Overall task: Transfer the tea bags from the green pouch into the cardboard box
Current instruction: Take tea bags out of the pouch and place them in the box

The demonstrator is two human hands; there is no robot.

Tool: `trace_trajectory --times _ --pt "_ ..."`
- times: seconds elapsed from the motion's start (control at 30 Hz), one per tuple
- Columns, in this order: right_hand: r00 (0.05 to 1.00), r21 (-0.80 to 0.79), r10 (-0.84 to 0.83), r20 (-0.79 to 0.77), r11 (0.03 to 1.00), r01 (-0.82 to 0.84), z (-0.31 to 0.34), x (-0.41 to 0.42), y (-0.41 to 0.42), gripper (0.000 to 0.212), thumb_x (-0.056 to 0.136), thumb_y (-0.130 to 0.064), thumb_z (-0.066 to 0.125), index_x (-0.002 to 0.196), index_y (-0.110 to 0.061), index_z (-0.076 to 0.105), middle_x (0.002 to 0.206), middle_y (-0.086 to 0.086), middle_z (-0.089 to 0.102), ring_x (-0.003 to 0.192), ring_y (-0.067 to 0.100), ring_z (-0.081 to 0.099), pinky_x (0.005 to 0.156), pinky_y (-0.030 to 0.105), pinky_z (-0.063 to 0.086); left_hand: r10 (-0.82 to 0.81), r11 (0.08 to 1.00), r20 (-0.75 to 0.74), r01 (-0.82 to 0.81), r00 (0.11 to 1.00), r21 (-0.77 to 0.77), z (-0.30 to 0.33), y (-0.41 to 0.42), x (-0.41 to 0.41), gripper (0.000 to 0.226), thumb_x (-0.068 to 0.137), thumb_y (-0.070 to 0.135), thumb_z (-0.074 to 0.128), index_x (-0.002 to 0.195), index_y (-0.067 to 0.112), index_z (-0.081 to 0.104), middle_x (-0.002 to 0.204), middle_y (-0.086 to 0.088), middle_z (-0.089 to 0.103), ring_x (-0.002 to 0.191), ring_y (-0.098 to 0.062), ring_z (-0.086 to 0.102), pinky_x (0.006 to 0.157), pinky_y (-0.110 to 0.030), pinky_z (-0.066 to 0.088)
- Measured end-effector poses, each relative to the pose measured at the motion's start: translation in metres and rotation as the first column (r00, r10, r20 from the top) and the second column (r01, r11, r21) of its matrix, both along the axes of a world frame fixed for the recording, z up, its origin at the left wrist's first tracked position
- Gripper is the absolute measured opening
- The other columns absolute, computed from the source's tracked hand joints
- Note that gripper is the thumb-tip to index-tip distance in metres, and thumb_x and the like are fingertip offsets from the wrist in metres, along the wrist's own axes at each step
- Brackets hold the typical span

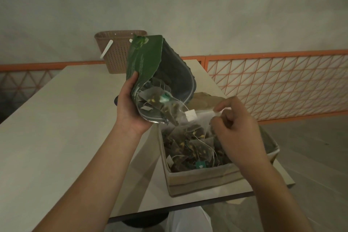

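Dim light; grey wall (207, 5), orange lattice railing (282, 84), pale table (56, 137).

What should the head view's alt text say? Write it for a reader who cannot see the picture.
A left hand tilts an open green pouch over a cardboard box of tea bags, while the right hand pinches a tag string. A perforated basket stands behind on the pale table.

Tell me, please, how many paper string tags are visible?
4 visible: one white tag hanging below the pouch, one inside it, two in the box; others may be hidden.
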State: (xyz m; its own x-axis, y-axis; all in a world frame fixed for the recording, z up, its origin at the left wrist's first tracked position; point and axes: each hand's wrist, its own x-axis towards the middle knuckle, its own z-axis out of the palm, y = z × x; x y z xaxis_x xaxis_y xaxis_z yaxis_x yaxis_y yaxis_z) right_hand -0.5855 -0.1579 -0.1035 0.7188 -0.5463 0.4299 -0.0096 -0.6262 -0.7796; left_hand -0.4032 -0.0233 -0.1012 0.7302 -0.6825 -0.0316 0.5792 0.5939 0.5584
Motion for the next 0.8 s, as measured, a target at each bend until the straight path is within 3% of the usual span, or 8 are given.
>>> trace_trajectory --times 0.13,0.2,0.27,0.3,0.4,0.47,0.63,0.8 --pt "0.976 -0.241 -0.042 -0.216 0.970 -0.011 -0.003 0.001 0.000 0.015 0.087 -0.018 0.061 0.096 -0.029 0.054 0.054 -0.011 0.045 0.052 0.004 0.049 0.051 0.014 0.034 -0.006 1.000 0.017 0.006 1.000 0.018 -0.001 0.000 0.001 0.057 0.098 0.047 0.051 0.148 0.018 0.051 0.137 -0.008 0.054 0.118 -0.030 0.056 0.107 -0.046 0.044" --pt "0.973 -0.347 -0.088 -0.212 0.938 0.009 -0.005 0.005 0.003 0.018 0.087 -0.019 0.063 0.101 -0.029 0.060 0.077 -0.016 0.052 0.075 0.004 0.053 0.070 0.024 0.045 -0.008 1.000 0.023 0.007 1.000 0.019 -0.001 0.000 0.001 0.058 0.099 0.047 0.050 0.148 0.018 0.051 0.135 -0.009 0.056 0.117 -0.030 0.056 0.105 -0.047 0.046" --pt "0.979 -0.371 -0.143 -0.145 0.925 0.080 -0.009 0.009 0.007 0.023 0.086 -0.022 0.062 0.107 -0.028 0.062 0.099 -0.009 0.054 0.099 0.016 0.051 0.084 0.035 0.041 -0.009 1.000 0.015 0.009 1.000 0.019 -0.001 0.000 0.000 0.058 0.099 0.047 0.051 0.148 0.017 0.051 0.132 -0.010 0.060 0.116 -0.030 0.058 0.104 -0.047 0.047" --pt "0.984 -0.344 -0.150 -0.093 0.932 0.110 -0.008 0.010 0.011 0.023 0.085 -0.026 0.060 0.108 -0.028 0.061 0.103 -0.008 0.053 0.102 0.017 0.049 0.086 0.035 0.037 -0.008 1.000 0.014 0.008 1.000 0.022 -0.001 -0.001 0.000 0.058 0.098 0.047 0.051 0.148 0.018 0.051 0.134 -0.010 0.059 0.118 -0.030 0.058 0.106 -0.048 0.046" --pt "0.997 -0.279 -0.073 0.025 0.957 0.077 -0.001 0.013 0.030 0.025 0.085 -0.050 0.052 0.102 -0.033 0.057 0.092 -0.016 0.051 0.093 0.008 0.048 0.086 0.026 0.026 -0.004 0.999 0.004 0.004 1.000 0.032 -0.001 -0.002 0.000 0.059 0.096 0.048 0.054 0.147 0.017 0.053 0.148 -0.010 0.053 0.124 -0.032 0.054 0.111 -0.048 0.043" --pt "0.999 -0.311 -0.034 0.002 0.950 0.033 0.001 0.016 0.038 0.033 0.081 -0.061 0.057 0.104 -0.037 0.056 0.089 -0.019 0.053 0.091 0.003 0.049 0.084 0.022 0.022 -0.005 1.000 -0.005 0.005 1.000 0.030 -0.001 -0.003 0.000 0.060 0.095 0.048 0.055 0.146 0.016 0.054 0.152 -0.010 0.051 0.124 -0.032 0.055 0.109 -0.046 0.046" --pt "0.999 -0.385 -0.022 -0.024 0.923 0.011 0.000 0.016 0.036 0.011 0.080 -0.030 0.070 0.085 -0.036 0.063 0.086 -0.021 0.062 0.087 0.006 0.056 0.080 0.024 0.020 -0.026 1.000 0.005 0.026 1.000 0.003 0.001 -0.001 0.000 0.061 0.096 0.047 0.054 0.149 0.016 0.050 0.144 -0.010 0.053 0.127 -0.031 0.050 0.113 -0.047 0.041" --pt "0.953 -0.444 0.012 -0.303 0.883 -0.152 -0.004 0.006 0.026 0.007 0.082 -0.043 0.065 0.081 -0.038 0.069 0.086 -0.021 0.065 0.094 0.003 0.048 0.083 0.032 0.019 -0.041 0.999 0.022 0.042 0.999 -0.033 0.004 0.003 0.003 0.061 0.098 0.047 0.052 0.151 0.019 0.047 0.155 -0.011 0.046 0.138 -0.032 0.046 0.106 -0.053 0.047"
